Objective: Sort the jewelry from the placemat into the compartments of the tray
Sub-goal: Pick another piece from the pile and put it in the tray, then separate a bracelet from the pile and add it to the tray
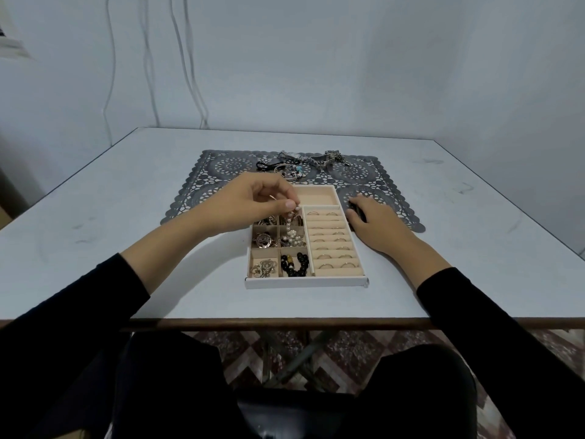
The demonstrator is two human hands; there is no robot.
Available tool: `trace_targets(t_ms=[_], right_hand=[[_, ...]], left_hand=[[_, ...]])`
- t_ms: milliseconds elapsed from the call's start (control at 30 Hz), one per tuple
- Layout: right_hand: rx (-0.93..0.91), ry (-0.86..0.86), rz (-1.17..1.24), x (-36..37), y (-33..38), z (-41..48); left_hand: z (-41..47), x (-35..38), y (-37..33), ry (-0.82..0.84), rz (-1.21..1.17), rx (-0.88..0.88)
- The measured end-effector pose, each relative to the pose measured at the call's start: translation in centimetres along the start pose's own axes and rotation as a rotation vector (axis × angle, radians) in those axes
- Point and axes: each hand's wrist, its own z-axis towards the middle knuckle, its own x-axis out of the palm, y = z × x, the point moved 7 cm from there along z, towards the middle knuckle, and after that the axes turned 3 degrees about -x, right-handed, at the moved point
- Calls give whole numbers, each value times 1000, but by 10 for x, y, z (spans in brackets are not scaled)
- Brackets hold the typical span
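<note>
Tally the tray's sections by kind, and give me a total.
Small square compartments: 6 in view
Long empty compartment: 1
Ring-slot section: 1
Total: 8 in view. The left hand, pinching the pearl strand, hides the far-left corner of the tray, so more may sit there.

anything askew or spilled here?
Nothing spilled or damaged. The tray sits square, half on the placemat. The pearl strand hangs from the left hand, its lower end in a middle compartment. A pile of unsorted jewelry lies at the placemat's far edge. The right hand rests beside the tray.
</note>
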Motion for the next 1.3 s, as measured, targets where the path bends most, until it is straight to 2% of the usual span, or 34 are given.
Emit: trace_targets(t_ms=[333, 467, 733, 933, 1133, 1300], right_hand=[[-3, 1, -2, -1, 0, 0], [4, 2, 7, 2, -2, 2], [9, 22, 17, 2, -4, 3], [5, 68, 30, -2, -11, 12], [5, -100, 100, -26, -24, 38], [4, -176, 147, -26, -32, 73]], left_hand=[[7, 16, 12, 127, 180, 15], [6, 13, 9, 106, 385, 87], [3, 12, 6, 134, 517, 221], [20, -17, 18, -39, 489, 188], [45, -52, 53, -259, 361, 20], [81, -65, 92, -251, 483, -58]])
